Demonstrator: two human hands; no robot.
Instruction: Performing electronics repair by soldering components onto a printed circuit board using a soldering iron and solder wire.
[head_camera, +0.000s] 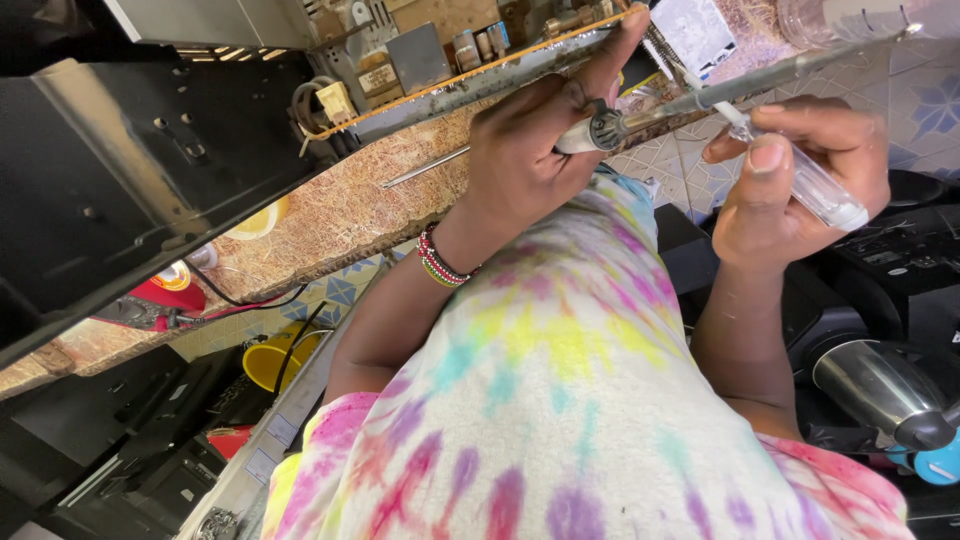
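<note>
The shirt (570, 400) has a tie-dye pattern of pink, yellow, turquoise and purple. The bracelet (438, 262) is red, white and green. The bucket (268, 362) is yellow.

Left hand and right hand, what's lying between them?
Head view: the soldering iron in the left hand crosses the gap toward the right hand, which grips a clear-handled tool.

Single view only, head-worn camera. It looks steeply down along the wearer's own chest: the tie-dye shirt (560, 400) fills the lower middle of the frame, very near the lens. Both hands sit close in the upper half, left hand (530, 150) and right hand (800, 180). Frame is tilted, so the workbench edge (330, 215) runs diagonally. No second view for overlap
</note>
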